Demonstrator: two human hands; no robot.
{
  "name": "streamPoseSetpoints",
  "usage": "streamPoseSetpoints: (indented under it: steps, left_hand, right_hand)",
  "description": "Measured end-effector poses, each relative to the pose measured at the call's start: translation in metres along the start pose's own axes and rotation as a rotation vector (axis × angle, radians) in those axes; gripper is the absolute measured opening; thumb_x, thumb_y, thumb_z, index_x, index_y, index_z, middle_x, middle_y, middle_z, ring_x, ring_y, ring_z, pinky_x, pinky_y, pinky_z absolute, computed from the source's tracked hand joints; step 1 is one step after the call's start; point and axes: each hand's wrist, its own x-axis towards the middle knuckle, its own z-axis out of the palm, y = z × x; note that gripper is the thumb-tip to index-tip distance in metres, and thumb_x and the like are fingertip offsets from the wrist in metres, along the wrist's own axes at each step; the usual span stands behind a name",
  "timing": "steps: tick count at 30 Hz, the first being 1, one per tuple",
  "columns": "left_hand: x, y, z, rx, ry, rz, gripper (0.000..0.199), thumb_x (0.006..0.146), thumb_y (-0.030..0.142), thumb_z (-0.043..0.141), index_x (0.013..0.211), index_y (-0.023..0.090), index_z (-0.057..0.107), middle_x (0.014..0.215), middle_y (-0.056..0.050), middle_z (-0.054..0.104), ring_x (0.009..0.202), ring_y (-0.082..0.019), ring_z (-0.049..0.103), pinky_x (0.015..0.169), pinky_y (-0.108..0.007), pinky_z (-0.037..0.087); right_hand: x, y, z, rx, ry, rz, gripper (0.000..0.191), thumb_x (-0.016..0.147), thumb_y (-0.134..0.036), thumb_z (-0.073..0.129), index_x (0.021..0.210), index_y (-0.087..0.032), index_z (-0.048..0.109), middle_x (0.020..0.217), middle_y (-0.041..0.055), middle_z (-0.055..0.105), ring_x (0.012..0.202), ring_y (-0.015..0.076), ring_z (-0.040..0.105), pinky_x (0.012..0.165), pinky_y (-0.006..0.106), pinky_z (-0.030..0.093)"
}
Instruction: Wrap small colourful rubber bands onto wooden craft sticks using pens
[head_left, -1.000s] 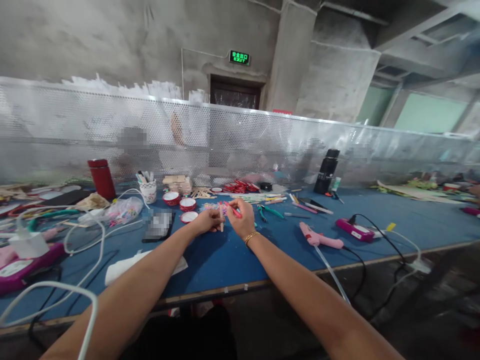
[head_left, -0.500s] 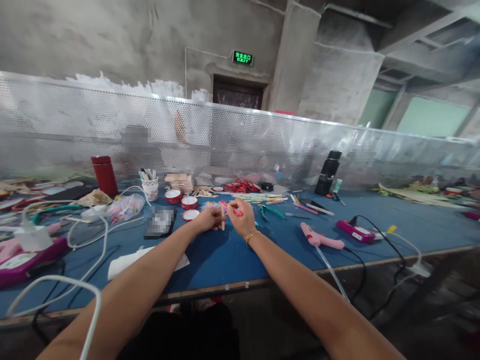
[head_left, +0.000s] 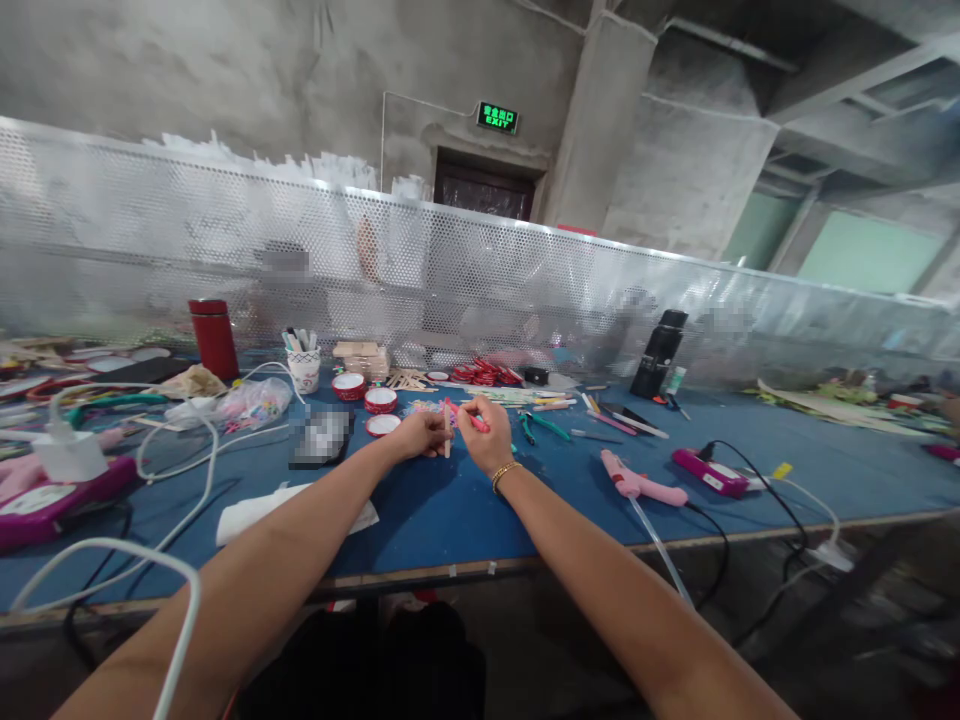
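Note:
My left hand (head_left: 423, 437) is closed on a flat, pale wooden stick (head_left: 448, 432), held upright over the blue table (head_left: 420, 520). My right hand (head_left: 486, 434), with a bracelet at its wrist, grips a pink-red pen (head_left: 477, 423); its front end is close to the stick, and I cannot make out whether they touch. Behind my hands lies a small heap of coloured bits (head_left: 424, 408). Round red-rimmed tins (head_left: 381, 400) stand left of it.
A pink glue gun (head_left: 642, 482) and green-handled pliers (head_left: 551, 425) lie to the right. A black bottle (head_left: 658, 355) stands further back. At the left are a red flask (head_left: 214, 340), a pen cup (head_left: 303, 368), a white cable (head_left: 196, 600) and a white roll (head_left: 259, 510).
The camera view has shifted and tilted slightly. Both hands keep their holds, and the pen has moved slightly in my right hand.

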Motion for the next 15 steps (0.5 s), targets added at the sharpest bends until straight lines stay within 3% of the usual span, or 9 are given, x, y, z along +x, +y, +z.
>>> streamPoseSetpoints:
  steps: [15]
  left_hand:
    - [-0.0050,0.0050,-0.0005,0.046,-0.007,0.003,0.030,0.068,0.035,0.075,0.066,0.015,0.053,0.055,0.001,0.063,0.049,-0.009,0.057,0.046,-0.017,0.042]
  right_hand:
    - [0.0009,-0.0004,-0.0002,-0.009,-0.025,0.000,0.010,0.082,-0.024,0.055,0.074,-0.021,0.059,0.070,-0.0006,0.064,0.070,0.0158,0.057,0.073,0.028,0.041]
